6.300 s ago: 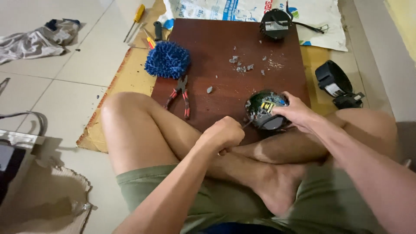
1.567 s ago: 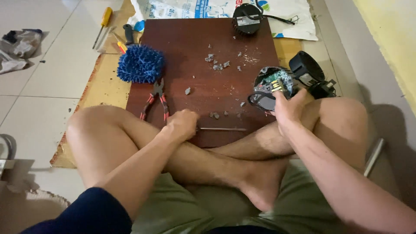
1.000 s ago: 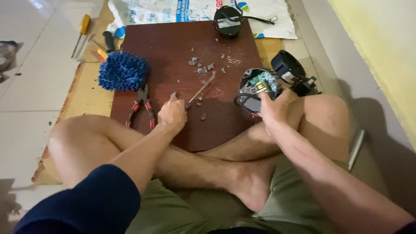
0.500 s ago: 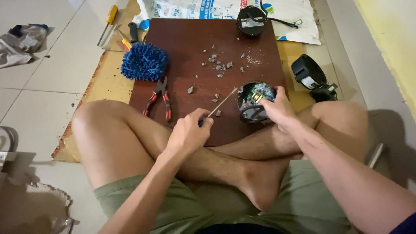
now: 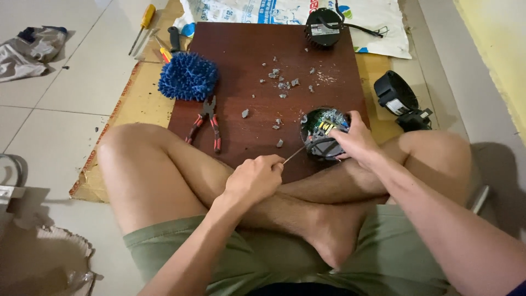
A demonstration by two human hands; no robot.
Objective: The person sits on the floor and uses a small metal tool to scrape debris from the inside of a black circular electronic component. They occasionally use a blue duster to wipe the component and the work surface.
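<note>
I sit cross-legged behind a dark brown board [image 5: 246, 71]. My right hand [image 5: 359, 140] grips a round black device [image 5: 320, 131] with an exposed circuit board, held at the board's near right edge. My left hand [image 5: 255, 178] is closed on a thin metal tool [image 5: 294, 155], whose tip reaches the device's left side. Several grey fragments [image 5: 279, 85] lie scattered over the board's middle.
Red-handled pliers [image 5: 205, 123] and a blue fuzzy mitt [image 5: 188, 77] lie on the board's left. A second round black unit [image 5: 323, 27] sits at the far edge, another black part [image 5: 397, 98] on the right. Screwdrivers [image 5: 143, 19] lie far left on cardboard [image 5: 131, 109].
My left hand picked the thin tool off the board, raised it and brought its tip to the device. My right hand carried the device from the right back over the board's near edge.
</note>
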